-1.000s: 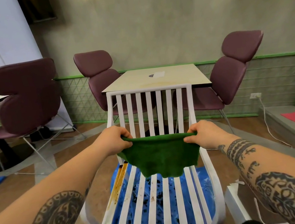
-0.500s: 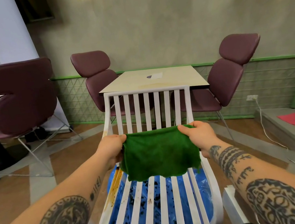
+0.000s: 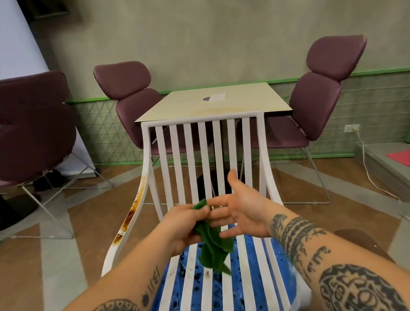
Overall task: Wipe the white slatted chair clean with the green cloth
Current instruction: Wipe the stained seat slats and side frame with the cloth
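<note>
Left hand (image 3: pixel 182 227) pinching cloth (image 3: pixel 213 249), bunching it into wiping pad; right hand (image 3: pixel 243 208) spreading fingers beside it, over chair (image 3: pixel 191 157) seat.

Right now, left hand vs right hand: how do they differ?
The left hand is closed in a grip on the green cloth, which hangs bunched from it; the right hand is open, palm showing, fingers spread, gripping nothing. Both hover over the white slatted chair seat.
</note>
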`<state>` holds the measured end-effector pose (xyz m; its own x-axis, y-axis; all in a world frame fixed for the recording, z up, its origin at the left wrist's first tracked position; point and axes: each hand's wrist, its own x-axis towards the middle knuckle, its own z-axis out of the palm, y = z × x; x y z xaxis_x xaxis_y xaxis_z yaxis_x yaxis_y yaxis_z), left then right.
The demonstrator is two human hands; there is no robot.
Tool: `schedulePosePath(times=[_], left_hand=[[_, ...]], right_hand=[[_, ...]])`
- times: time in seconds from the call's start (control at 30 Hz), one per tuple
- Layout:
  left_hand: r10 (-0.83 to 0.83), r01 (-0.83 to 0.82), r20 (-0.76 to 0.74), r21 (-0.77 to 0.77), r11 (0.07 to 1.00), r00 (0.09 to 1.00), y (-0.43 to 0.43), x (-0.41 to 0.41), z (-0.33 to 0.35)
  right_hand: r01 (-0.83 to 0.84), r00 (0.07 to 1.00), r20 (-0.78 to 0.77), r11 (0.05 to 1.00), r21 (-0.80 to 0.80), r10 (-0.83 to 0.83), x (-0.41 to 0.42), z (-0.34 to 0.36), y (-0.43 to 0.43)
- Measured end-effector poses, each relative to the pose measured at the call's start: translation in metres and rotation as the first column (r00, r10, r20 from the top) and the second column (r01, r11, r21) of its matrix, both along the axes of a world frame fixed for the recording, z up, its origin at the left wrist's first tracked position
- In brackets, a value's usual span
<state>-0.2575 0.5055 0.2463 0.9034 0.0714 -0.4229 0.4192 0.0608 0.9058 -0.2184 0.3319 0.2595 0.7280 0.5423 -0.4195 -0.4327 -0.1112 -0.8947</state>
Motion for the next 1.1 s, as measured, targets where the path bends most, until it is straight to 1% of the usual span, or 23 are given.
schedulePosePath(times=[0.07,0.13,0.17,0.2,0.23,0.27,0.33,0.4,0.43,0.47,0.5,0.53,0.57,0.6,0.63,0.67,0.7,0.73,0.83,0.9,1.0,1.07,1.1], left_hand=[[0.081,-0.082,0.017,0.035,0.996,0.997,0.0,0.002,-0.014],[0.137,-0.138,0.021,0.08,0.987,0.99,0.0,0.005,-0.026],[0.143,-0.144,0.02,0.11,0.983,0.99,-0.001,0.008,-0.033],[0.135,-0.135,0.012,0.12,0.983,0.991,-0.005,0.012,-0.042],[0.119,-0.119,0.001,0.111,0.987,0.993,-0.011,0.014,-0.049],[0.1,-0.098,-0.021,0.07,0.993,0.995,-0.018,0.016,-0.056],[0.036,-0.046,-0.09,-0.107,0.993,0.995,-0.029,0.023,-0.071],[-0.095,0.058,-0.122,-0.275,0.96,0.988,-0.031,0.034,-0.082],[-0.138,0.103,-0.109,-0.282,0.954,0.984,-0.027,0.041,-0.087],[-0.136,0.112,-0.091,-0.229,0.967,0.987,-0.021,0.051,-0.095],[-0.085,0.08,-0.054,-0.091,0.993,0.995,-0.015,0.058,-0.1],[0.002,-0.002,-0.005,0.106,0.994,1.0,-0.008,0.068,-0.108],[0.068,-0.078,0.044,0.278,0.957,0.997,0.001,0.077,-0.119],[0.08,-0.097,0.061,0.365,0.926,0.995,0.009,0.084,-0.13],[0.053,-0.056,0.016,0.359,0.932,0.998,0.014,0.088,-0.138],[0.023,-0.007,-0.058,0.257,0.967,0.998,0.015,0.092,-0.147],[-0.015,0.034,-0.124,0.146,0.989,0.992,0.014,0.096,-0.157],[-0.018,0.03,-0.142,0.083,0.996,0.99,0.012,0.102,-0.166],[0.068,-0.058,-0.05,0.181,0.982,0.996,0.008,0.127,-0.187],[0.087,-0.08,-0.025,0.195,0.977,0.996,0.011,0.149,-0.198],[0.092,-0.09,-0.002,0.17,0.981,0.996,0.026,0.182,-0.207],[0.095,-0.097,0.02,0.25,0.963,0.995,0.044,0.201,-0.212],[0.106,-0.11,0.027,0.297,0.948,0.994,0.054,0.21,-0.217]], right_hand=[[0.143,0.989,0.04,0.986,-0.088,-0.14,0.001,-0.015,-0.007],[0.261,0.961,0.146,0.949,-0.179,-0.236,0.0,-0.041,-0.009],[0.253,0.962,0.155,0.947,-0.195,-0.225,-0.001,-0.057,-0.008],[0.218,0.973,0.116,0.962,-0.164,-0.2,-0.004,-0.074,-0.005],[0.183,0.983,0.039,0.98,-0.083,-0.181,-0.007,-0.087,0.0],[0.194,0.98,-0.057,0.981,0.026,-0.192,-0.01,-0.1,0.006],[0.314,0.94,-0.189,0.938,0.145,-0.285,-0.008,-0.123,0.016],[0.455,0.88,-0.228,0.877,0.152,-0.417,0.004,-0.149,0.021],[0.505,0.85,-0.249,0.852,0.139,-0.464,0.011,-0.161,0.021],[0.543,0.823,-0.285,0.828,0.138,-0.492,0.02,-0.172,0.02],[0.579,0.794,-0.325,0.802,0.146,-0.514,0.027,-0.178,0.018],[0.613,0.762,-0.372,0.775,0.153,-0.53,0.035,-0.184,0.018],[0.646,0.728,-0.424,0.747,0.158,-0.54,0.045,-0.189,0.018],[0.666,0.704,-0.467,0.725,0.173,-0.535,0.055,-0.194,0.019],[0.669,0.698,-0.494,0.718,0.191,-0.518,0.062,-0.197,0.021],[0.655,0.706,-0.51,0.727,0.208,-0.491,0.07,-0.198,0.025],[0.629,0.727,-0.507,0.745,0.221,-0.463,0.077,-0.2,0.029],[0.603,0.749,-0.491,0.765,0.227,-0.445,0.084,-0.202,0.034],[0.546,0.81,-0.365,0.817,0.186,-0.458,0.107,-0.206,0.054],[0.53,0.83,-0.28,0.839,0.126,-0.483,0.128,-0.211,0.065],[0.58,0.798,-0.24,0.812,0.062,-0.552,0.164,-0.219,0.073],[0.646,0.753,-0.162,0.763,0.001,-0.637,0.192,-0.225,0.073],[0.679,0.729,-0.075,0.733,-0.04,-0.68,0.206,-0.23,0.072]])
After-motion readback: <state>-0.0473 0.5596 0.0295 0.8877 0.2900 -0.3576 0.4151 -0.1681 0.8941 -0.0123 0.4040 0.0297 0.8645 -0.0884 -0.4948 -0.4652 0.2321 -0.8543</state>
